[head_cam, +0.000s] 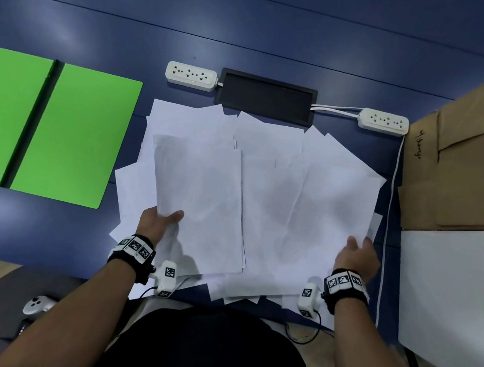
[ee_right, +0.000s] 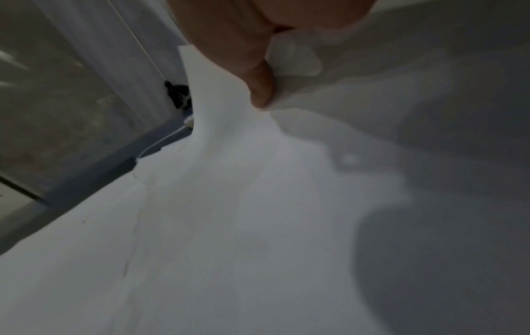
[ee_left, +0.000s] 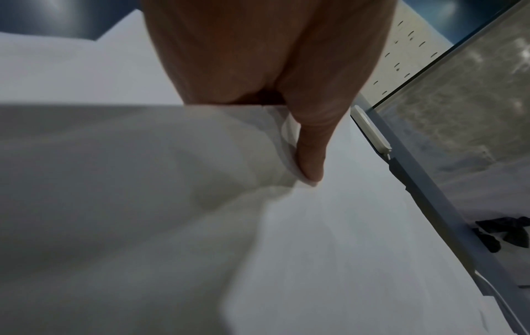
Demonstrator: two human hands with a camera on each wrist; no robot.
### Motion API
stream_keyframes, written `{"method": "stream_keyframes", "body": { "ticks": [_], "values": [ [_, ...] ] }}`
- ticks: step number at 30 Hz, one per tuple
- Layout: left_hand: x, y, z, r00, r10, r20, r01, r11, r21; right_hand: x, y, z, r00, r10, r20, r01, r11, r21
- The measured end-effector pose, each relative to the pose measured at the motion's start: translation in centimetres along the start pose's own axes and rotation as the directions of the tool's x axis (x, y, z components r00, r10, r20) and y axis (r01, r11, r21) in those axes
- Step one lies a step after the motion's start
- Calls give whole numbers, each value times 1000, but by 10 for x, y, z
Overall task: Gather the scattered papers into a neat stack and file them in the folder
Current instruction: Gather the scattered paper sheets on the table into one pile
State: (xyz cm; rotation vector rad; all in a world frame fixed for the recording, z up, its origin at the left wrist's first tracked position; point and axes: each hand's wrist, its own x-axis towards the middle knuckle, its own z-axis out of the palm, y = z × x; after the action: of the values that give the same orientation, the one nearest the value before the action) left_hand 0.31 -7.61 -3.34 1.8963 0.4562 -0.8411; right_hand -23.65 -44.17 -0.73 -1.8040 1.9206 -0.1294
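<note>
The blue table (head_cam: 254, 31) fills the head view. At 3 o'clock stand white and brown boxes (head_cam: 461, 187), touching one another at the table's right edge. The papers (head_cam: 258, 191) lie in a loose, overlapping spread at the table's centre, their near edges past the table's 6 o'clock edge. The green folder (head_cam: 66, 132) lies open and flat at 9 o'clock, just beside the spread but apart from it. A black panel (head_cam: 266, 97) sits at 12 o'clock of the papers, its near edge partly covered by sheets. A white power strip (head_cam: 191, 75) touches its left end; a second strip (head_cam: 384, 121) lies to its right, with a white cord (head_cam: 388, 221) running down between papers and boxes.

The left hand (head_cam: 158, 221) grips the spread's 7 o'clock side, thumb on top of a raised sheet and fingers hidden beneath; the left wrist view shows the thumb (ee_left: 311, 156) pressing the paper's edge. The right hand (head_cam: 357, 255) clamps the 4 o'clock side likewise, its thumb (ee_right: 259, 86) pinching lifted sheets.
</note>
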Motion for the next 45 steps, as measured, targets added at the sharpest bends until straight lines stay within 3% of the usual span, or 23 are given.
{"method": "stream_keyframes", "body": {
  "ticks": [3,6,10,19,23,27,29,31,33,36,41,45],
  "values": [
    [0,-2,-3,1000,0,-3,0,1000,-4,-3,-1,-6,995,-101,8,101,994,39],
    [0,-2,-4,1000,-5,-6,4,1000,-9,-7,-2,-8,993,-107,40,105,993,60],
    [0,-2,-4,1000,-5,-2,5,1000,-14,-3,-2,-13,989,-147,-15,146,989,-29],
    [2,-5,-5,1000,-16,3,16,1000,-17,-8,-37,-49,995,-93,-30,93,995,24],
    [5,-7,-7,1000,-16,-4,16,1000,3,-11,-66,-83,959,-229,-168,235,972,17],
    [5,-7,-6,1000,-19,4,19,1000,9,-11,-89,-116,914,-395,-98,391,919,-53],
    [5,-7,-6,1000,-14,5,14,1000,5,-9,-93,-118,930,-366,-12,367,929,52],
    [4,-6,-6,1000,-10,3,10,1000,3,-1,-87,-101,961,-264,86,251,959,130],
    [4,-6,-6,1000,-8,3,8,1000,9,8,-71,-72,975,-126,182,110,989,94],
    [4,-6,-8,1000,-16,7,16,1000,13,14,-44,-30,957,28,290,-40,999,36],
    [4,-6,-7,1000,-6,1,6,1000,21,26,-26,11,962,85,259,-80,996,-27],
    [5,-6,-5,1000,-6,4,6,1000,16,14,-34,10,957,89,275,-86,996,-23]
  ]
}}
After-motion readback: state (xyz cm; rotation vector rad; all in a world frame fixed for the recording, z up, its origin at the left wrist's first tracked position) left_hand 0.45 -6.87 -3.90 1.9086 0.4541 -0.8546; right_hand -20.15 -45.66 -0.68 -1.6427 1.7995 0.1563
